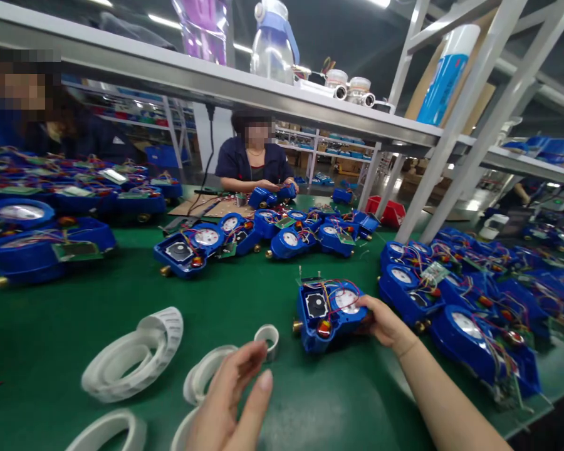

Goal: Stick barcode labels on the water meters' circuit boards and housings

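My right hand [388,322] grips the right end of a blue water meter [333,318], thumb on top by its round white dial. This meter has an open housing with a black square part, loose red and yellow wires and a brass fitting at its left. Its underside and some fingers of that hand are hidden. Lower and to the left, my left hand [235,401] is raised with thumb and fingers apart, holding nothing. Close to its fingertips stands a small white tape roll [275,344]. A white label roll [191,382] lies partly behind this hand.
A larger label roll [106,389] lies left on the green table [225,294]. Several blue meters [286,241] stand farther back, others [470,332] crowd the right, more [23,257] the left. A metal shelf [207,75] crosses overhead. A co-worker [258,163] sits opposite, handling a meter.
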The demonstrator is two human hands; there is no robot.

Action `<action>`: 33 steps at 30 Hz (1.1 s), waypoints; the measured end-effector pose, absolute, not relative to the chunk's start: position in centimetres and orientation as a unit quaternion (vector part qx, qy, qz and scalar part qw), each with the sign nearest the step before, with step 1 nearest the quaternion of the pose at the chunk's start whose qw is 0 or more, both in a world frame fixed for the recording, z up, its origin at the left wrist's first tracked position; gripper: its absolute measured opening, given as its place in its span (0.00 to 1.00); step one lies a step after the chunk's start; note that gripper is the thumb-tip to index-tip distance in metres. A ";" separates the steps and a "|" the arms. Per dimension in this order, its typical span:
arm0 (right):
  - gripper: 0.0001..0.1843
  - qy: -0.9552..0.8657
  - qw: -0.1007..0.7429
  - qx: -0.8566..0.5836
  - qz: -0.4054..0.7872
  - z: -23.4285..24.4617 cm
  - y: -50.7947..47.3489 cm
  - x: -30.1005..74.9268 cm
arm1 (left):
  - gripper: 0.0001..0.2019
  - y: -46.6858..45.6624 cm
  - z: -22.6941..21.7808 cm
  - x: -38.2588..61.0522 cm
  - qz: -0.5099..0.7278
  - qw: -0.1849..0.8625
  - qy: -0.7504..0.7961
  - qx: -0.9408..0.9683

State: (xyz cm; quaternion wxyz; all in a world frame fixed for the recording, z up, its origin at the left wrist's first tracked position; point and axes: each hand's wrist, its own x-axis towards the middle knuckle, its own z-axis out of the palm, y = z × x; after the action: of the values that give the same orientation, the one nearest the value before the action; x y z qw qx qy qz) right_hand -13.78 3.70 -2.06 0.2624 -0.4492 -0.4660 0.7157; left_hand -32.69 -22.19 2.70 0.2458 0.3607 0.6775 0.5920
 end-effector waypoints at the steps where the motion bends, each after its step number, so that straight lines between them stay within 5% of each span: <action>1: 0.17 -0.459 0.243 -0.450 0.726 -2.0 4.2 -12.7 | 0.20 -20.8 3.5 -32.0 0.635 0.335 0.640 0.272; 7: 0.16 -0.449 0.217 -0.376 0.781 -0.9 6.1 -13.4 | 0.24 -14.6 3.3 -26.6 0.665 0.468 0.571 0.117; 17: 0.17 -0.398 0.368 -0.295 0.787 -0.7 2.2 -13.6 | 0.28 -15.1 2.5 -24.3 0.656 0.485 0.557 0.157; 26: 0.38 -0.356 0.389 -0.287 0.799 -0.1 -2.8 -10.9 | 0.22 -17.1 2.9 -26.2 0.651 0.552 0.494 0.164; 33: 0.33 -0.407 0.373 -0.286 0.783 0.3 -2.8 -13.1 | 0.26 -19.3 1.5 -28.1 0.674 0.554 0.456 0.175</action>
State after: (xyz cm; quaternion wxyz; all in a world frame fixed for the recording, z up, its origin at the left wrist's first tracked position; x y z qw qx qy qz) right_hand -13.11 -2.78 0.29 0.3734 -0.2857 -0.4067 0.7833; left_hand -28.14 -19.33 1.48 0.5538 0.1746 0.4561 0.6744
